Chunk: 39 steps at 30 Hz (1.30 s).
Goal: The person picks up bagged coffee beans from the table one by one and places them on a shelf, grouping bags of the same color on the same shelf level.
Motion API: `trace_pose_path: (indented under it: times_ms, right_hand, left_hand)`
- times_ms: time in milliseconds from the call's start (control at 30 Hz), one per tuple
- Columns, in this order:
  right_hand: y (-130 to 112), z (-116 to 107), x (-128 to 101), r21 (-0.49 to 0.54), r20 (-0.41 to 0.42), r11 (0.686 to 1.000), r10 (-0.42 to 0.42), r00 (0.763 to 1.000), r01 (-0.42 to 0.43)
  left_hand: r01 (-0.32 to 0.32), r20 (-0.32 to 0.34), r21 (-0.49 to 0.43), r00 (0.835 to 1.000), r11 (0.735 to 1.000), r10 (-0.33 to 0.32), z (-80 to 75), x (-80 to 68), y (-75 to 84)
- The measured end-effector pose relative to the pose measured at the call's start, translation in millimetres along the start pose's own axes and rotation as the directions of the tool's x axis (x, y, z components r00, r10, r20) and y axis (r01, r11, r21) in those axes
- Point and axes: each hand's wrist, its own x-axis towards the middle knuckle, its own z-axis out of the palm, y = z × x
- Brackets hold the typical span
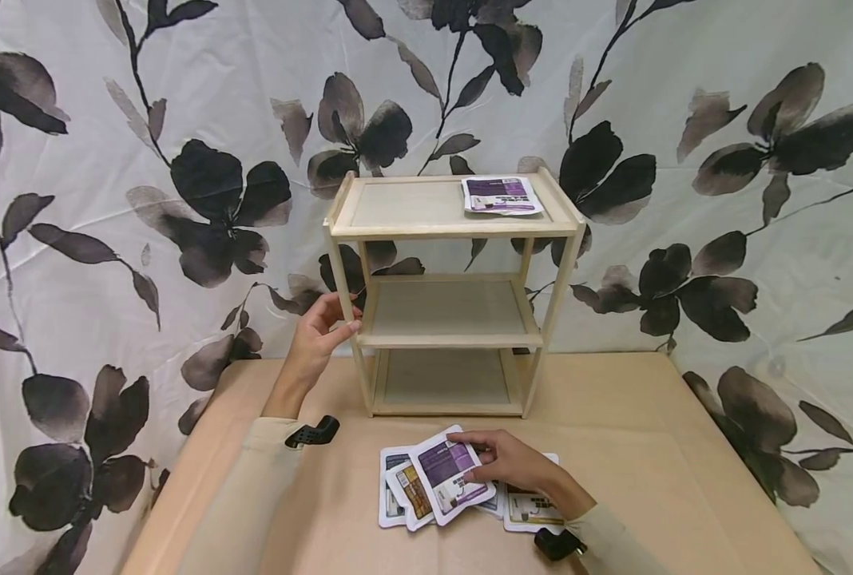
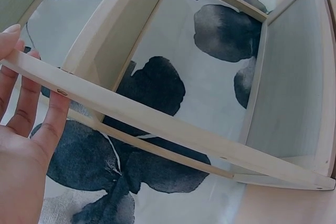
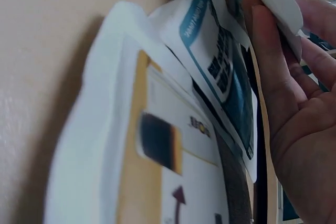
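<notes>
Lower purple packet (image 1: 444,467), long axis slanted, is pinched at its right edge by fingers of the nearer right hand (image 1: 514,463); shelf post (image 1: 363,379) is clasped by left hand (image 1: 313,343).

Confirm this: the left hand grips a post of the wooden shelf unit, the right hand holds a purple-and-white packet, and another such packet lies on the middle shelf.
Not the middle shelf: the head view shows the other purple-and-white packet on the top shelf. The rest stands: left hand gripping a post, right hand holding its packet.
</notes>
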Motion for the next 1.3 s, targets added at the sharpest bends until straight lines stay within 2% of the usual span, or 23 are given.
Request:
trace_pose_path:
  times_ms: [500,733,1000,1300]
  right_hand:
    - [-7.8,-4.4,-4.9,0.065,-0.021,0.998,-0.006,1.0,0.007]
    - [-20.1,-5.8,-9.8,0.04,-0.041,0.999,-0.023,0.999,0.025]
    - [-35.8,-5.9,-12.1,0.066,-0.017,0.997,-0.031,0.999,0.032]
    - [-59.0,-6.5,-17.0,0.046,-0.038,0.999,-0.024,0.999,0.026]
  left_hand:
    - [-0.025,0.002,-0.021,1.0,0.999,0.025,-1.3,-1.2,0.0]
    - [-0.04,-0.001,-0.046,0.999,0.998,0.04,2.0,-4.5,2.2]
    - [-0.036,-0.003,-0.031,0.999,0.999,0.036,1.9,-8.0,0.5]
    - [-0.033,-0.008,-0.017,0.999,0.999,0.033,3.3,-8.8,3.1]
